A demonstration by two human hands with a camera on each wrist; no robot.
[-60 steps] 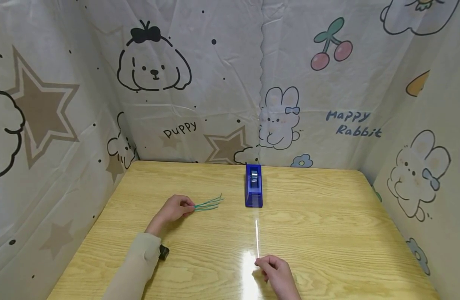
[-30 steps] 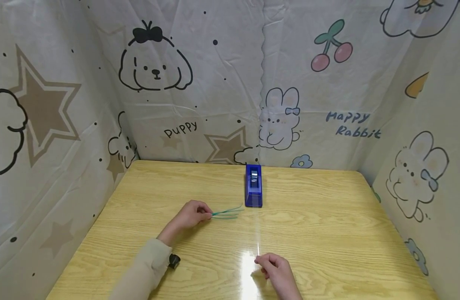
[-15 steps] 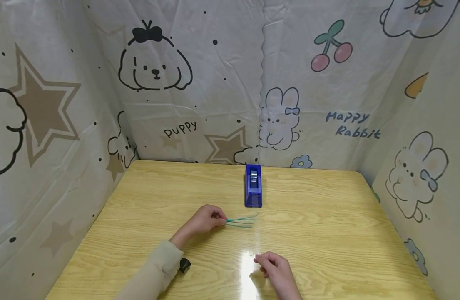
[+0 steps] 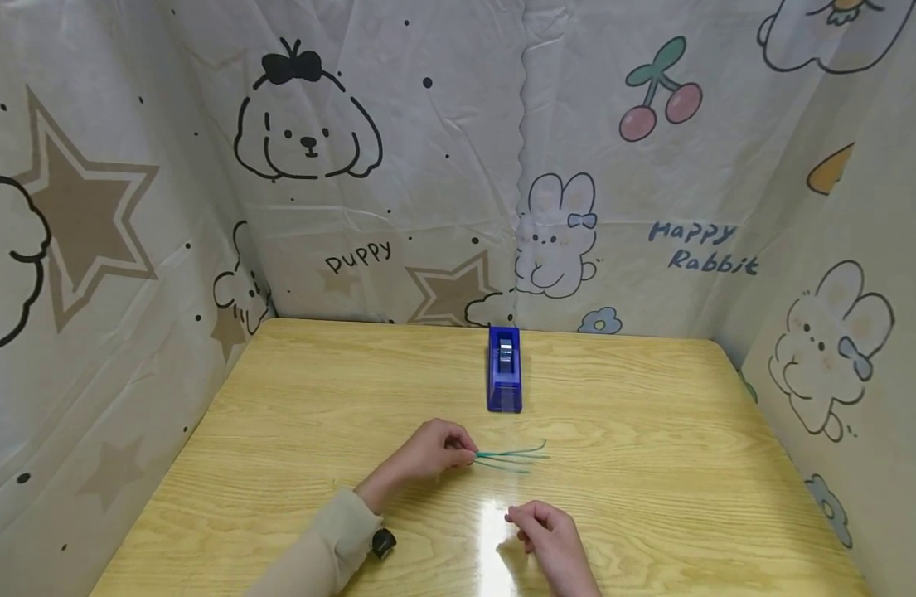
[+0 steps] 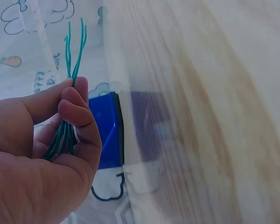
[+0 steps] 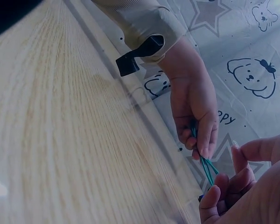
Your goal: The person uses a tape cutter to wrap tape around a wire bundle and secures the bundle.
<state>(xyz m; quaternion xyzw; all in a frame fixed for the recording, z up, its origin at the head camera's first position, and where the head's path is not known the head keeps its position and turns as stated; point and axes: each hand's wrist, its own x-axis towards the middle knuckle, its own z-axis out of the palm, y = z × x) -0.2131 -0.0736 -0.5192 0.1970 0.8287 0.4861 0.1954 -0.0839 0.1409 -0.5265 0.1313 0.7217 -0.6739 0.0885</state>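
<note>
My left hand (image 4: 433,449) pinches a small bundle of thin green wires (image 4: 508,455) between thumb and fingers. Their loose ends fan out to the right; in the left wrist view the tails of the wires (image 5: 60,140) run back under the curled fingers. Near the table's front, my right hand (image 4: 550,537) pinches the end of a clear tape strip (image 4: 515,487), which is very faint against the wood. That strip leads back toward a blue tape dispenser (image 4: 505,390). The wire ends lie across the strip's line in the head view; whether they touch it I cannot tell.
The wood-grain table (image 4: 651,448) reflects a bright patch of light in front of the right hand. A black wrist camera (image 4: 384,543) sits at the left sleeve (image 4: 331,531). Patterned cloth (image 4: 428,166) hangs along the back and both sides.
My left hand has carried the green wires rightward and nearer, from left of the dispenser to over the tape's line. My right hand and the dispenser have hardly moved.
</note>
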